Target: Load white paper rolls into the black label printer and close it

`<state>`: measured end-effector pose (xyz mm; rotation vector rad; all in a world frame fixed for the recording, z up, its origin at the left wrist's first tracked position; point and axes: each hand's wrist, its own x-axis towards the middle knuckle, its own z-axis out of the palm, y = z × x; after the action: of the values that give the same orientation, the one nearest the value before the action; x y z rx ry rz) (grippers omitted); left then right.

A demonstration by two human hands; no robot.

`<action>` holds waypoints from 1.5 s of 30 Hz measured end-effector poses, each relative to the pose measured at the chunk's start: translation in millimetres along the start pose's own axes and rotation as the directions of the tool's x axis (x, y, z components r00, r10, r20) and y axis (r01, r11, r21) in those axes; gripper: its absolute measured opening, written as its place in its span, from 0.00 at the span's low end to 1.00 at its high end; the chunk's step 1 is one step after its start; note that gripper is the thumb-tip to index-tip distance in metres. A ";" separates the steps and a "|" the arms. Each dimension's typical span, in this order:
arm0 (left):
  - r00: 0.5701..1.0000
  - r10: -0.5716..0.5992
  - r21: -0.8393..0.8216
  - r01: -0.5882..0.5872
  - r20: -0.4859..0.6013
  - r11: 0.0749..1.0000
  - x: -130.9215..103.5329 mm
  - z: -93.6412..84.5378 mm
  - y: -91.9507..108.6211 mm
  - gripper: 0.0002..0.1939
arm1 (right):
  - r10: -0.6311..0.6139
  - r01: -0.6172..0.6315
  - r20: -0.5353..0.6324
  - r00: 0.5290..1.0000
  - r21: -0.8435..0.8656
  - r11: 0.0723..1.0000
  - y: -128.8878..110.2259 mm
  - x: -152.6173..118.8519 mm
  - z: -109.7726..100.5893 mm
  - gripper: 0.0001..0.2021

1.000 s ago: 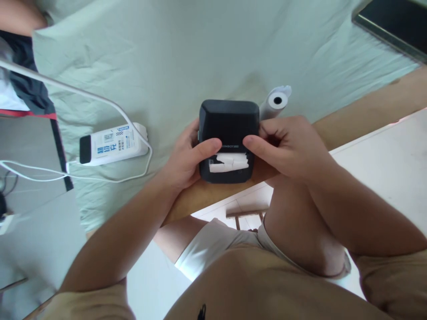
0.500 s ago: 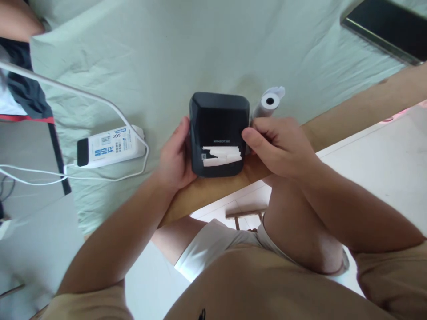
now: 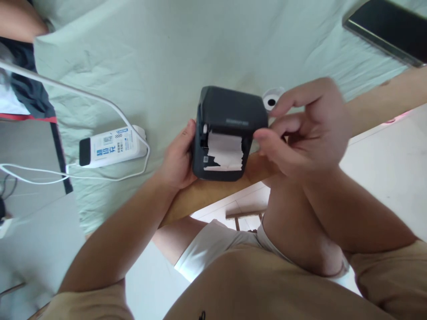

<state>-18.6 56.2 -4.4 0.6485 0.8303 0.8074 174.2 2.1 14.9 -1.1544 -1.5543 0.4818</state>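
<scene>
A small black label printer (image 3: 218,174) with its lid (image 3: 230,104) tilted up sits at the bed's edge. White paper (image 3: 225,149) with a torn edge shows inside it. My left hand (image 3: 178,155) grips the printer by its left side, thumb along the edge. At the lid's right corner my right hand (image 3: 307,129) has its fingers apart and slightly bent, the thumb tip by the corner. No object shows between those fingers. Just beyond them stands a white paper roll (image 3: 271,95) with a dark core, partly hidden by the hand and lid.
A white power bank (image 3: 113,146) with a white cable (image 3: 100,98) lies on the pale green sheet (image 3: 150,53) to the left. A dark phone (image 3: 390,29) lies at the upper right. The wooden edge (image 3: 373,104) runs along the near side. Part of another person (image 3: 20,20) shows at the upper left.
The printer's lid has swung up, uncovering the paper inside. My right hand has lifted and spread its fingers beside the lid. My left hand keeps its hold.
</scene>
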 end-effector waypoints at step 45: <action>0.947 0.146 -0.019 -0.147 0.288 0.989 -3.2 -4.6 3.2 0.14 | 0.057 -0.062 -0.025 0.998 -0.405 0.912 78.6 8.0 -94.8 0.19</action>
<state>-24.9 56.2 -3.1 0.8159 0.5215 0.8215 293.4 19.2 -12.1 -1.5210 -1.6577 0.1899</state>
